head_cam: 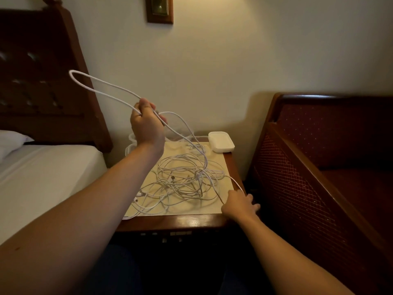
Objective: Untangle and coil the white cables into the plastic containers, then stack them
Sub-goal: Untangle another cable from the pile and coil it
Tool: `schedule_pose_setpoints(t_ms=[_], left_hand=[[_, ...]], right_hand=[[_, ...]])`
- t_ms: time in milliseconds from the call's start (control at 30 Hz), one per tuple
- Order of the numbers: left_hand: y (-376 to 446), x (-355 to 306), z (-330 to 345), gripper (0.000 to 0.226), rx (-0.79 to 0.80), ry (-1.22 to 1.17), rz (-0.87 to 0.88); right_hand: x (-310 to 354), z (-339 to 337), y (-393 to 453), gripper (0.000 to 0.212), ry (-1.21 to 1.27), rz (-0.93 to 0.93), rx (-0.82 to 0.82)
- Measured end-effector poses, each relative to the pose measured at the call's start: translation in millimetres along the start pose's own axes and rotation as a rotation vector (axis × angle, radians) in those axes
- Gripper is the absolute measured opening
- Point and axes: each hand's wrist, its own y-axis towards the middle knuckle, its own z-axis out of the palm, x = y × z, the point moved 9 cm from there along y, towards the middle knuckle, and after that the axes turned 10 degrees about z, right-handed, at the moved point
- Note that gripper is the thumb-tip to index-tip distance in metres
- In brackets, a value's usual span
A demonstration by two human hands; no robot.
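Left hand (146,124) grips raised cable loop (102,84); right hand (239,204) pinches cable at nightstand (191,222) edge.

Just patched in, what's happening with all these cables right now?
A person is sorting a tangle of white cables on a bedside table. The left hand grips a cable loop lifted above the table, while the right hand holds a strand at the table's near right corner. Most cable is still knotted, and none shows in the white container at the back.
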Motion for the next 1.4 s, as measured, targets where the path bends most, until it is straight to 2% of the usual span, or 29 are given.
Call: schedule_pose_setpoints(t_ms=[100, 167, 233, 267, 300, 333, 400, 433, 500, 633, 733, 867, 933, 967, 1033, 1167, 1233, 1300, 1400], left_hand=[[-11.3, 12.9, 14.3, 0.033, 0.088, -0.083, -0.090], [-19.4, 15.5, 23.9, 0.034, 0.132, -0.119, -0.130], [-24.2, 14.7, 30.2, 0.034, 0.157, -0.141, -0.143], [-25.7, 13.5, 31.8, 0.035, 0.168, -0.149, -0.143], [-26.5, 12.6, 32.4, 0.034, 0.178, -0.144, -0.140], [-27.0, 11.9, 32.0, 0.034, 0.186, -0.131, -0.135], [-27.0, 10.5, 27.2, 0.034, 0.196, -0.080, -0.107], [-26.1, 9.8, 23.4, 0.034, 0.203, -0.047, -0.078], [-23.9, 8.8, 15.8, 0.034, 0.229, 0.036, 0.006], [-28.4, 12.4, 5.2, 0.033, 0.304, 0.222, 0.141], [-34.3, 19.7, 0.1, 0.032, 0.339, 0.344, 0.151], [-44.8, 39.3, 0.5, 0.030, 0.439, 0.454, 0.030], [-50.8, 49.2, -1.2, 0.037, 0.472, 0.478, -0.022], [-53.7, 53.0, -1.5, 0.038, 0.486, 0.487, -0.035], [-60.1, 59.4, 0.4, 0.033, 0.528, 0.497, -0.050], [-70.1, 72.7, 3.8, 0.011, 0.577, 0.471, -0.123], [-74.5, 80.4, 5.8, 0.007, 0.628, 0.459, -0.138], [-79.4, 86.0, 8.6, 0.025, 0.691, 0.464, -0.152], [-85.9, 83.7, 15.9, 0.042, 0.755, 0.448, -0.134]], right_hand=[[29.3, -43.2, -11.0, 0.064, 0.475, -0.224, -0.172], [52.0, -56.2, -16.0, 0.078, 0.701, -0.368, -0.105], [72.3, -57.3, -17.9, 0.093, 0.784, -0.431, 0.040], [79.6, -55.5, -16.9, 0.092, 0.804, -0.442, 0.106], [84.3, -55.5, -13.4, 0.081, 0.812, -0.449, 0.134], [86.7, -58.4, -8.5, 0.060, 0.799, -0.445, 0.118], [85.3, -70.7, 0.6, 0.017, 0.766, -0.405, -0.020], [81.4, -78.9, 2.9, 0.011, 0.768, -0.378, -0.098], [75.2, -97.6, 3.1, 0.018, 0.834, -0.359, -0.229], [73.1, -143.6, -23.2, 0.015, 1.025, -0.498, -0.472], [83.7, -155.6, -30.8, 0.013, 0.917, -0.568, -0.518], [97.2, -146.4, -14.7, 0.010, 0.609, -0.493, -0.255], [94.0, -159.9, -21.2, 0.012, 0.611, -0.501, -0.371], [89.6, -168.9, -27.9, 0.015, 0.691, -0.519, -0.442], [85.8, -177.2, -33.5, 0.019, 0.814, -0.563, -0.479], [101.1, -176.0, -33.7, 0.024, 0.494, -0.594, -0.489], [98.9, -184.9, -40.5, 0.025, 0.586, -0.624, -0.523], [95.0, -190.7, -47.4, 0.027, 0.721, -0.657, -0.537], [95.4, -196.0, -68.0, 0.025, 0.695, -0.791, -0.703]])
